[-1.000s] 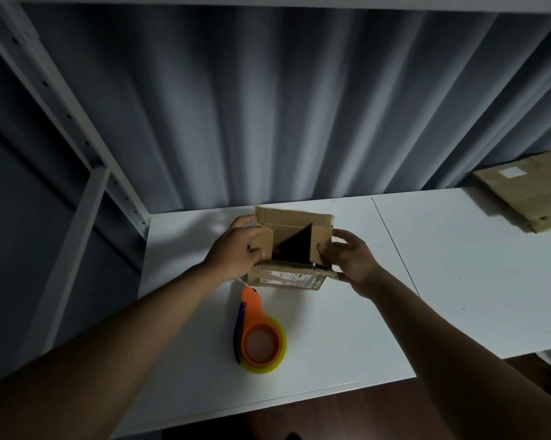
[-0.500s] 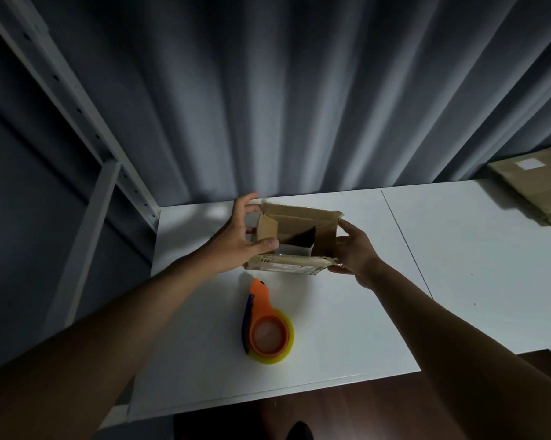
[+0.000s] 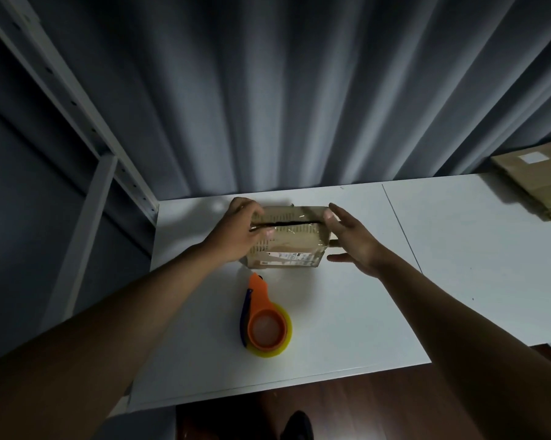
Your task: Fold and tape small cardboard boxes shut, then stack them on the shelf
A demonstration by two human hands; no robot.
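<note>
The box (image 3: pixel 288 236) sits on the table (image 3: pixel 458 249), flaps folded down to a narrow dark seam. The left hand (image 3: pixel 239 231) grips its left end; the right hand (image 3: pixel 352 239), fingers straight, steadies the other. The dispenser (image 3: pixel 263 317), near the box, likely comes next.

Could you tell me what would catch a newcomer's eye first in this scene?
Probably the small cardboard box at the middle of the white table, flaps folded down with a dark slit between them, left hand gripping one end and right hand open at the other. Next, the orange tape dispenser nearer the front edge.
</note>
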